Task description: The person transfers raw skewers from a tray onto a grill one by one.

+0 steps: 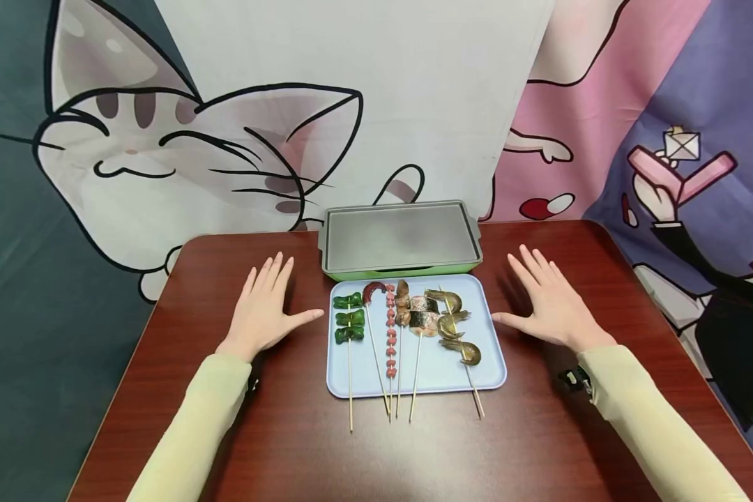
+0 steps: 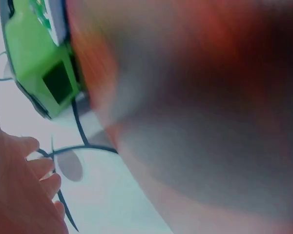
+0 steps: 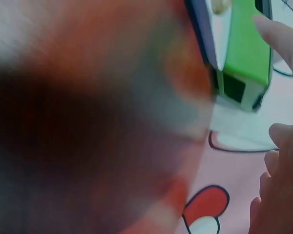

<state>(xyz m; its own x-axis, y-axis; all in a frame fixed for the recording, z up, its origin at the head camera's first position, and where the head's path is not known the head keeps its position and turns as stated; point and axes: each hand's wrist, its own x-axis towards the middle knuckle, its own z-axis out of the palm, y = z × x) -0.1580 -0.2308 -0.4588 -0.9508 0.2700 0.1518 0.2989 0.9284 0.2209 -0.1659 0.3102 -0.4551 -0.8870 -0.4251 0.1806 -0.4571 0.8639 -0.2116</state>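
Observation:
My left hand [image 1: 262,307] is spread with straight fingers at the left of a pale blue tray [image 1: 417,380], its thumb pointing at the tray's edge. On the other side my right hand [image 1: 552,303] mirrors it, holding nothing, thumb close to the tray's right edge. Across the tray lie several skewers: green pepper pieces [image 1: 349,318], a dark red curled piece [image 1: 373,289], small pink pieces [image 1: 391,333], brown meat-like chunks [image 1: 402,303], a piece with dark, silvery skin [image 1: 423,315], and shrimp [image 1: 453,324]. Their sticks overhang the tray's front edge.
Behind the tray stands a green electric griddle [image 1: 401,237] with a flat grey plate. Both are on a dark red wooden table [image 1: 376,460]. A cloth with cartoon figures [image 1: 226,160] hangs at the table's back edge. Much of both wrist views is blurred.

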